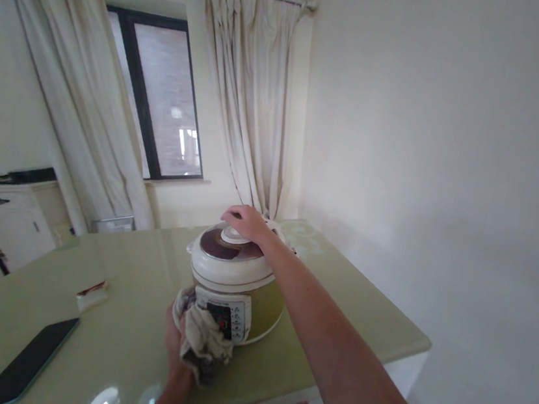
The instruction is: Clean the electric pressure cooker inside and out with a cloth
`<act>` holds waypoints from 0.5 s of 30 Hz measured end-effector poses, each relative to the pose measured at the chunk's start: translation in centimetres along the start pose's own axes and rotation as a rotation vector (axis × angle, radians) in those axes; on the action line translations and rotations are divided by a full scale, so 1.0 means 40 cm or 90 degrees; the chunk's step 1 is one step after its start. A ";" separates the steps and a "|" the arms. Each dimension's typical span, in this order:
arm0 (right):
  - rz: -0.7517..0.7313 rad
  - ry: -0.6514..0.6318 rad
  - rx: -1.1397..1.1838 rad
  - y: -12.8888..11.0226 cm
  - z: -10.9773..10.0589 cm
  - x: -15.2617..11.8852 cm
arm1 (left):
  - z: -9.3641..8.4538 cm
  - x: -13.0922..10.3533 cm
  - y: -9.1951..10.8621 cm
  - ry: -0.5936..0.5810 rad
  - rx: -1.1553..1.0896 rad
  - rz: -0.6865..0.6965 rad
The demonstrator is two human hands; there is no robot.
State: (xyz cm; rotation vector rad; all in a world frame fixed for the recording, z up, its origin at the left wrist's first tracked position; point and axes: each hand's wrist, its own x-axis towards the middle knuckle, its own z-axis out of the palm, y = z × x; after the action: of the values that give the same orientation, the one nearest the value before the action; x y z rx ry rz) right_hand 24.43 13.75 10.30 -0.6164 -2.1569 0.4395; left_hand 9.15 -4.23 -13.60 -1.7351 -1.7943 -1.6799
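A white electric pressure cooker [229, 272] with a brown-topped lid stands on the pale green table. On top of it, my right hand [246, 221] rests at the lid's knob, fingers bent over it; the fingertips are partly hidden. Lower down, my left hand [175, 334] holds a crumpled grey and white rag [203, 338] against the front left of the cooker. The rag covers part of the control panel [235, 319], whose display and buttons show beside it.
The green table [143, 272] has a dark flat tablet-like object [31, 359] at the front left and a small white packet [91, 296] behind it. A wall [428, 149] stands to the right. Curtains [248, 94], a window and a white cabinet [7, 216] lie beyond.
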 end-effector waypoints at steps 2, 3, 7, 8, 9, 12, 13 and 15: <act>-0.002 -0.001 -0.002 0.001 -0.001 0.000 | 0.019 -0.026 0.081 0.187 0.005 -0.052; -0.003 -0.002 -0.001 0.002 -0.001 0.001 | 0.028 -0.031 0.122 0.222 0.013 -0.001; -0.004 -0.002 0.021 0.012 0.002 0.002 | 0.041 -0.018 0.235 0.191 0.122 0.267; -0.002 -0.002 0.029 0.015 0.002 0.003 | 0.040 -0.012 0.249 0.164 0.156 0.320; 0.000 -0.003 0.037 0.017 0.003 0.004 | 0.038 -0.007 0.260 0.136 0.189 0.370; -0.001 -0.010 0.063 0.021 0.003 0.006 | 0.043 0.001 0.289 0.049 0.276 0.515; -0.002 -0.010 0.073 0.021 0.002 0.006 | 0.053 -0.001 0.297 0.021 0.295 0.553; 0.004 -0.008 0.093 0.021 0.000 0.006 | 0.083 -0.015 0.309 -0.030 0.321 0.586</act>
State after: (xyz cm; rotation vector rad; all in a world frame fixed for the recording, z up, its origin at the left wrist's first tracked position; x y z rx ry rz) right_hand 24.54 14.57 10.02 -0.5398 -2.1136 0.5996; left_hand 20.59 -5.64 -8.01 -1.8884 -0.9933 -0.7398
